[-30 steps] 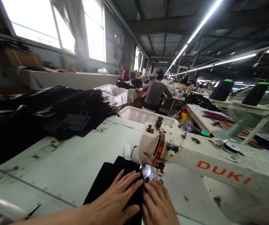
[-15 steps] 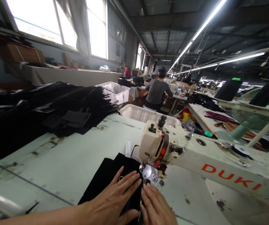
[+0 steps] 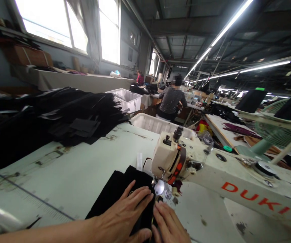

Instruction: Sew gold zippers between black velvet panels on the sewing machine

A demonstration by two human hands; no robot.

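Black fabric [image 3: 110, 192] lies on the pale green table of a sewing machine [image 3: 169, 157], its right edge by the lit needle area. Spread over the fabric is my left hand [image 3: 127, 211], palm down with fingers apart, just left of the needle. My right hand [image 3: 169, 221] rests at the fabric's right edge, fingers close together and nearly straight, in front of the needle plate. Whether its fingertips pinch the edge cannot be made out. A small white tag [image 3: 139, 161] stands behind the fabric.
A large pile of black cloth pieces [image 3: 79, 111] covers the table's left back. White plastic bins [image 3: 160, 123] stand beyond the table. Thread cones [image 3: 250, 100] and a green fan [image 3: 274, 131] are at right. A person [image 3: 172, 101] sits farther ahead.
The whole view has shifted slightly, so the surroundings appear a little farther right. Both hands keep nearly the same place on the fabric.
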